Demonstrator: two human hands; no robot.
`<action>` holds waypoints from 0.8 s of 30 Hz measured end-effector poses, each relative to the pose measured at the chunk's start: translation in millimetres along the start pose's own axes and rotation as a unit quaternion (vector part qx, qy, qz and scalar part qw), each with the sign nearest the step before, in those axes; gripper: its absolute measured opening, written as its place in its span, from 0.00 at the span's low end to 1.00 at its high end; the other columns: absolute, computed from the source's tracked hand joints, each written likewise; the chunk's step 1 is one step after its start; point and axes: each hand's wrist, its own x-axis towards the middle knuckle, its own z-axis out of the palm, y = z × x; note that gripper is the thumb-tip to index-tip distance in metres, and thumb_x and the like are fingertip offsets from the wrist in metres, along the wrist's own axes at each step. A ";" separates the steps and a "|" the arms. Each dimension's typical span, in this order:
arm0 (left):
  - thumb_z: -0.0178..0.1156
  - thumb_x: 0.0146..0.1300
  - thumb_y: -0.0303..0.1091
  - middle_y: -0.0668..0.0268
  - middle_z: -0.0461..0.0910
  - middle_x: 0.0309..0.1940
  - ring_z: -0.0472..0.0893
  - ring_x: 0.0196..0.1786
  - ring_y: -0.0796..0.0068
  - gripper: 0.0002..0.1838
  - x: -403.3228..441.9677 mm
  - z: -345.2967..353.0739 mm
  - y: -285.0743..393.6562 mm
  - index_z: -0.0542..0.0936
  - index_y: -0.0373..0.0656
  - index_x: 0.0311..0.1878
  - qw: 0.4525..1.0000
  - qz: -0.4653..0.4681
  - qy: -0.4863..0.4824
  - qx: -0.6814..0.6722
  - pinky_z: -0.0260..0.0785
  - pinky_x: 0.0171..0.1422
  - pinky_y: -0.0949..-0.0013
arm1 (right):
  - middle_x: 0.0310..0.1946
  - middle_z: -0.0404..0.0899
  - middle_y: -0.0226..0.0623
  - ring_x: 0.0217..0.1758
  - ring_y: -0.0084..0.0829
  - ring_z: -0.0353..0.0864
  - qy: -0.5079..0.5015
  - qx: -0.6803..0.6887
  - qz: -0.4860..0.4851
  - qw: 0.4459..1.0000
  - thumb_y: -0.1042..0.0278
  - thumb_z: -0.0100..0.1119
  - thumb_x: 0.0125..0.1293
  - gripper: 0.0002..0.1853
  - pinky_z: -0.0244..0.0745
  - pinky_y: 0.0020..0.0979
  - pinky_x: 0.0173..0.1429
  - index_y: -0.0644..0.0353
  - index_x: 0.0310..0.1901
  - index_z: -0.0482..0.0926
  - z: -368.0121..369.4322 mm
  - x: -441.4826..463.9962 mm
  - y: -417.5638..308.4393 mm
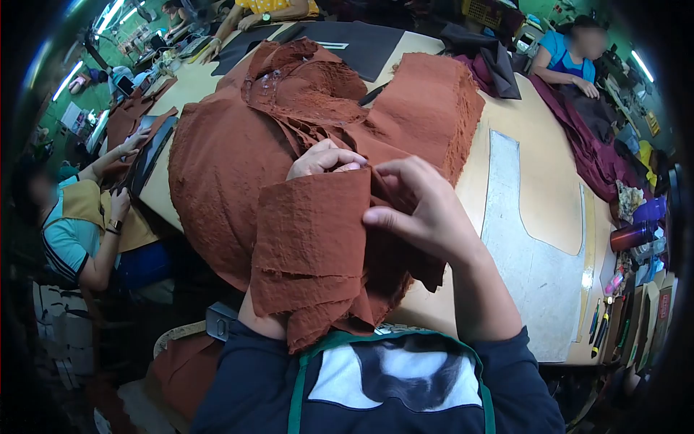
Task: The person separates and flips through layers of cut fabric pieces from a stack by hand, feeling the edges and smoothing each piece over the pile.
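Observation:
A large heap of rust-brown cloth (231,159) covers the middle of the table, with frayed edges at its right side. Over my left forearm hangs a folded piece of the same cloth (311,231). My left hand (325,158) is closed on the top of this piece, its fingers partly hidden behind it. My right hand (416,206) pinches the piece's upper right edge between thumb and fingers. Both hands are close together, in front of the heap.
A grey pattern piece (510,267) lies on the table at the right, beside cutters (600,333) and a dark red tumbler (630,236). Dark sheets (361,43) and maroon cloth (571,130) lie farther back. Other people work at the left, back and right.

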 end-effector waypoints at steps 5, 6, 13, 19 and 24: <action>0.58 0.57 0.37 0.68 0.73 0.27 0.73 0.30 0.76 0.11 13.4 12.5 10.8 0.78 0.37 0.33 0.965 -0.159 0.101 -0.181 0.68 0.37 0.75 | 0.27 0.76 0.36 0.31 0.26 0.76 0.050 0.046 0.064 0.996 0.75 0.60 0.52 0.20 0.72 0.26 0.39 0.58 0.48 0.70 -36.5 19.8 7.6; 0.58 0.57 0.38 0.68 0.73 0.26 0.73 0.30 0.76 0.12 27.3 10.4 18.5 0.78 0.38 0.34 0.954 -0.179 0.118 -0.210 0.68 0.37 0.75 | 0.27 0.76 0.34 0.30 0.21 0.75 0.123 0.095 0.055 0.986 0.75 0.60 0.53 0.20 0.71 0.24 0.37 0.59 0.49 0.70 -47.0 34.9 15.9; 0.48 0.63 0.54 0.72 0.73 0.38 0.72 0.35 0.77 0.23 136.7 -8.4 -6.7 0.73 0.46 0.50 0.921 -0.306 0.028 -0.240 0.65 0.40 0.69 | 0.35 0.75 0.39 0.42 0.29 0.75 0.229 0.072 -0.235 0.942 0.67 0.54 0.58 0.13 0.70 0.29 0.48 0.65 0.41 0.72 -29.4 12.3 -21.4; 0.43 0.61 0.62 0.62 0.57 0.65 0.60 0.64 0.60 0.32 149.6 11.1 55.7 0.67 0.50 0.60 0.952 -0.290 -0.098 0.000 0.44 0.63 0.39 | 0.42 0.72 0.41 0.51 0.40 0.70 -0.148 -0.182 -0.382 0.894 0.61 0.50 0.54 0.11 0.65 0.43 0.54 0.59 0.33 0.75 14.5 -40.2 -47.6; 0.48 0.62 0.54 0.56 0.75 0.47 0.72 0.52 0.57 0.26 106.4 -27.0 39.6 0.76 0.39 0.46 0.974 0.081 0.113 0.177 0.59 0.61 0.60 | 0.51 0.67 0.42 0.62 0.44 0.56 -0.093 -0.494 -0.129 0.855 0.61 0.52 0.54 0.15 0.52 0.55 0.62 0.52 0.43 0.77 -16.2 57.9 -3.1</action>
